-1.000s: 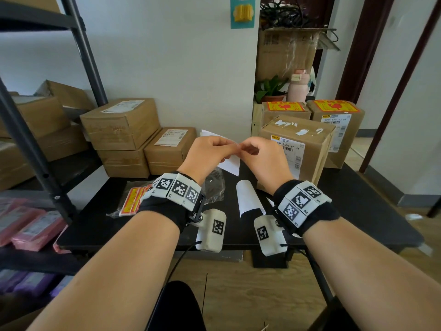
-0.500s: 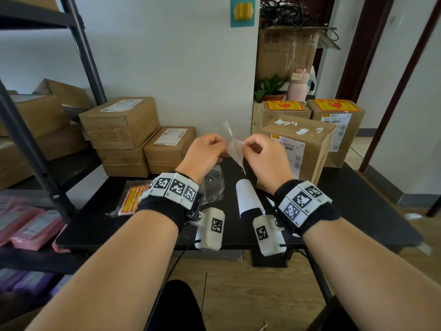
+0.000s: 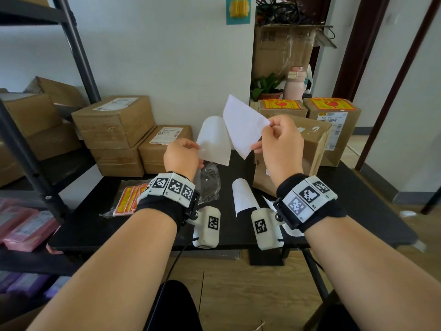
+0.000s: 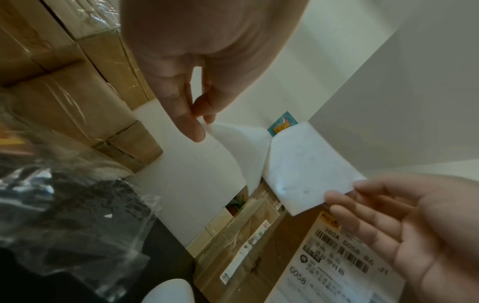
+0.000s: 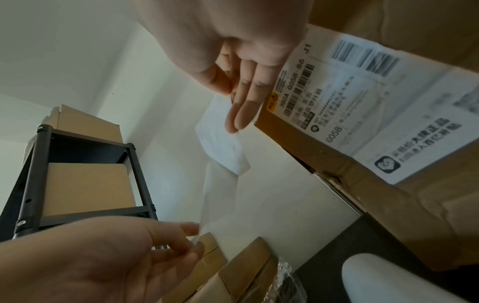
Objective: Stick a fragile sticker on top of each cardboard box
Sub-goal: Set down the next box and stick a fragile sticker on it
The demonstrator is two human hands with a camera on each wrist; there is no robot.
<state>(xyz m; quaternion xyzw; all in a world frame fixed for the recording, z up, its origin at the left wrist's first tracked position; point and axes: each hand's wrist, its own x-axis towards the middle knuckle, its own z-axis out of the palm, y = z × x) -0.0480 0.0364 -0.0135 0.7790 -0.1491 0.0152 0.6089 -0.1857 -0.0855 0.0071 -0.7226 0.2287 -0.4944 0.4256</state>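
Between the hands, left hand (image 3: 182, 155) pinches a curled white backing sheet (image 3: 213, 143), right hand (image 3: 281, 144) pinches a white-backed paper sticker (image 3: 243, 127).

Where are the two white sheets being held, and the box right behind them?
Left sheet (image 3: 213, 142): head view, its middle.
Right sheet (image 3: 242, 126): head view, its middle.
Cardboard box (image 3: 312, 144): head view, front face.

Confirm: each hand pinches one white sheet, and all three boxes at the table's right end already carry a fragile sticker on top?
Not all three. In the head view the two rear boxes carry stickers; the nearest box shows only white scraps. The left hand and right hand do each pinch a sheet.
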